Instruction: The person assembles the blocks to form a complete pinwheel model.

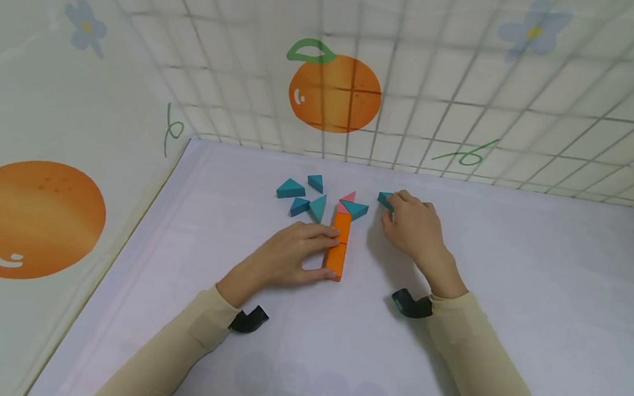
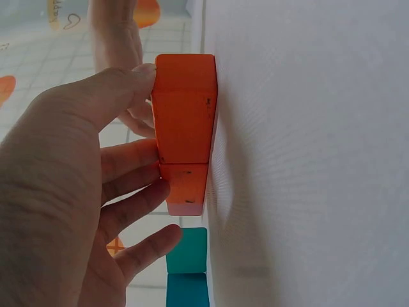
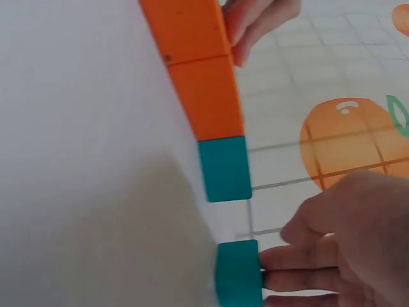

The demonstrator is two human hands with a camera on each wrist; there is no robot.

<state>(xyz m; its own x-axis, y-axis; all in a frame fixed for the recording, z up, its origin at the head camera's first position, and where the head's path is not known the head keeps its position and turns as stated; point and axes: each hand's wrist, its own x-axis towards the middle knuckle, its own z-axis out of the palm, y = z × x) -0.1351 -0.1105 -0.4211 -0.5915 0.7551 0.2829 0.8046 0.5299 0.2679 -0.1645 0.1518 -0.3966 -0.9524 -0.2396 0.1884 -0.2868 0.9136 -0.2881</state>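
Two orange blocks [image 1: 337, 259] lie end to end in a column on the table. My left hand [image 1: 296, 252] touches their left side with extended fingers, the thumb near the close end. At the far end sit small pink triangular pieces [image 1: 348, 196], with a teal triangular block [image 1: 356, 210] against their right side. Farther right, my right hand [image 1: 416, 224] rests its fingertips on another teal triangular block [image 1: 385, 199]. In the right wrist view those fingers lie nearly straight against this teal block [image 3: 238, 275], and the thumb stands apart from it.
Left of the column lie several loose teal and blue triangular blocks [image 1: 290, 189]. A white wall cloth [image 1: 412, 106] printed with a grid and oranges rises behind the table, and another wall stands at the left. Dark curved pieces [image 1: 412, 304] stick out at both wrists.
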